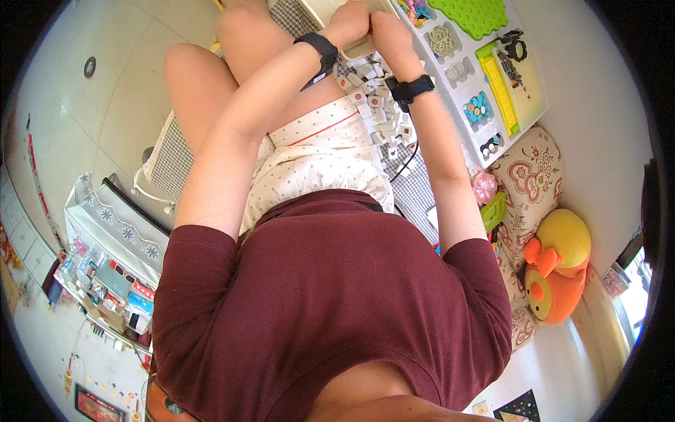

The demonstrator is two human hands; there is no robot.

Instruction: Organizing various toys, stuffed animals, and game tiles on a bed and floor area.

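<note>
At the top of the head view, my left hand (350, 22) is bent over a cream plastic bin (360, 51). My right hand (392, 39) is close beside it, at the bin's right edge. The fingers of both hands are turned away and hidden, so what they hold cannot be told. Below the bin, many small white tiles (375, 101) with little printed pictures lie heaped on the checked cloth (414, 187), between my thigh and my right forearm.
A white compartment tray (464, 95) at the upper right holds rubber bands (441, 41), blue discs (477, 108) and a green bumpy mat (472, 16). A black cable (407, 168) crosses the cloth. A patterned cushion (532, 169) and a duck plush (564, 253) are at right.
</note>
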